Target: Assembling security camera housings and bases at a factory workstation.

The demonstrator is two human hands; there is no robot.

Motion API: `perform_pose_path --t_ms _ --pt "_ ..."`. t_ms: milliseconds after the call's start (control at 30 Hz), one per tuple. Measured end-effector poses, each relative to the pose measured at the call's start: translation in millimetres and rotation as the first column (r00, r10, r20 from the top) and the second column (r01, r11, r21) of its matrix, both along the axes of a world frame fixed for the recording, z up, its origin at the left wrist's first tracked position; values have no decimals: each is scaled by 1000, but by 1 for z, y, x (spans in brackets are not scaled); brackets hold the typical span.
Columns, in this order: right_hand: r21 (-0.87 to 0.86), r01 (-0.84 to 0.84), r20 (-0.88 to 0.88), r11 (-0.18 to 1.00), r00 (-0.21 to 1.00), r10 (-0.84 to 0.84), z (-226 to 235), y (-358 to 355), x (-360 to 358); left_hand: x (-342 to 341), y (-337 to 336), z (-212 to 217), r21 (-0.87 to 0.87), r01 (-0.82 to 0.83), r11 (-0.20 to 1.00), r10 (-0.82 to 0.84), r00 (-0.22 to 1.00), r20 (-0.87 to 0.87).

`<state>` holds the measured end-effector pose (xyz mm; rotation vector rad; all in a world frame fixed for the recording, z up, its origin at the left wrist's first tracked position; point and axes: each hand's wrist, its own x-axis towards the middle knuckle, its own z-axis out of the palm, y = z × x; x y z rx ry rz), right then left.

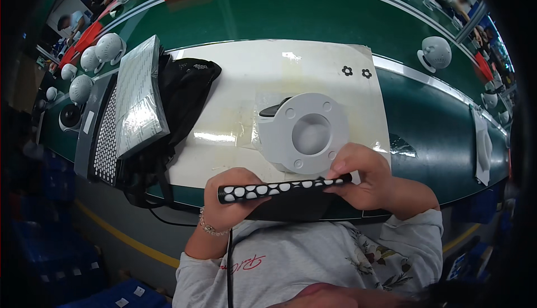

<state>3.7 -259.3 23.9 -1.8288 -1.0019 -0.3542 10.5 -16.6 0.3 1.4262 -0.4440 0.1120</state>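
Near the table's front edge, my two hands hold a black sheet with rows of white round spots (pixel 285 187), seen nearly edge-on and bent over. My left hand (pixel 235 190) is wrapped round its left end. The thumb and fingers of my right hand (pixel 361 179) pinch near its right end; whether a small piece is between them cannot be made out. Just beyond the sheet lies a white plastic device (pixel 274 140), its ring-shaped base facing up, with small round marks around a central hollow. A dark grey part shows at its upper left.
A white mat (pixel 224 107) covers the green table, with two black flower-shaped pieces (pixel 357 72) on it. To the left lie a silvery wrapped pack (pixel 137 101), a white-spotted sheet (pixel 105 140) and a black bag (pixel 187 84). White rounded devices (pixel 435 53) stand farther off; people work beyond.
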Motion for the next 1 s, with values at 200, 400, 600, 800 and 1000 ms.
perform_pose_path --t_ms 200,400,600,800,1000 --pt "126 46 -394 991 919 7 14 -6 -6 -1 6 -4 190 22 981 -52 987 153" --pt "-110 153 196 982 972 -129 30 -3 0 -5 7 -11 229 -24 973 -1 994 108" --pt "-135 123 106 983 988 -109 28 7 0 0 1 -7 283 -35 959 -34 971 235" --pt "87 85 58 993 994 -90 25 22 -1 1 -4 -5 309 7 951 -97 956 278" --pt "1 -29 93 1000 995 28 22 17 -2 2 -5 -10 375 -6 927 -128 935 331"
